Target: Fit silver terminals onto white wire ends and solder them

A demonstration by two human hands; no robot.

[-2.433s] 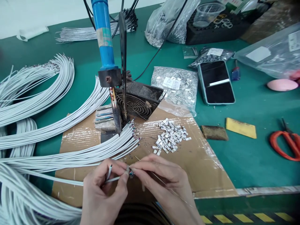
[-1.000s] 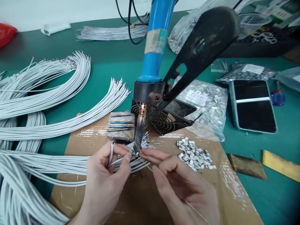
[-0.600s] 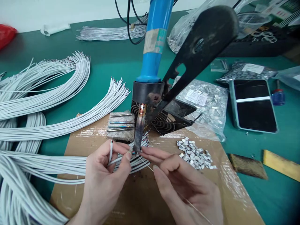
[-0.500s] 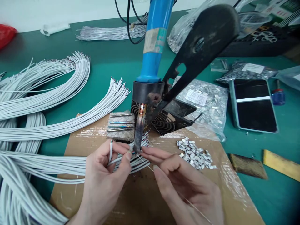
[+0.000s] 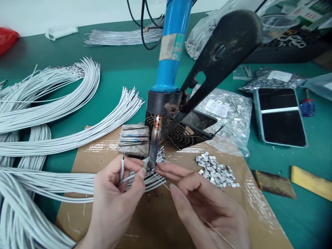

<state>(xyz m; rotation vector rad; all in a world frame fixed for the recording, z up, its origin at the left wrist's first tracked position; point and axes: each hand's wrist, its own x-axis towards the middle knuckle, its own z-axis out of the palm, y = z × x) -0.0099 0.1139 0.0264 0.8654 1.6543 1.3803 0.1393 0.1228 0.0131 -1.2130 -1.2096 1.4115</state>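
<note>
My left hand point(image 5: 116, 200) pinches a white cable point(image 5: 122, 165), its stripped end held against the tip of the soldering iron point(image 5: 155, 145). The iron has a blue handle point(image 5: 172, 45) and is fixed tip-down in a black stand point(image 5: 220, 52). My right hand point(image 5: 207, 207) pinches a thin solder wire point(image 5: 160, 181), feeding its end to the same tip. Both hands hover over a taped cardboard sheet point(image 5: 243, 207). A bundle of white cables point(image 5: 77, 180) lies under my left hand.
A small black fan point(image 5: 189, 133) sits behind the iron. A pile of small metal pieces point(image 5: 215, 171) lies on the cardboard. Bags of parts point(image 5: 228, 114), a phone point(image 5: 281, 116), a brown block point(image 5: 273, 185) and a yellow sponge point(image 5: 311, 186) lie to the right. More white cable bundles point(image 5: 52, 97) spread left.
My head moved closer to the iron since the earliest frame, and both hands rose to its tip. Over the last second the hands have held almost still.
</note>
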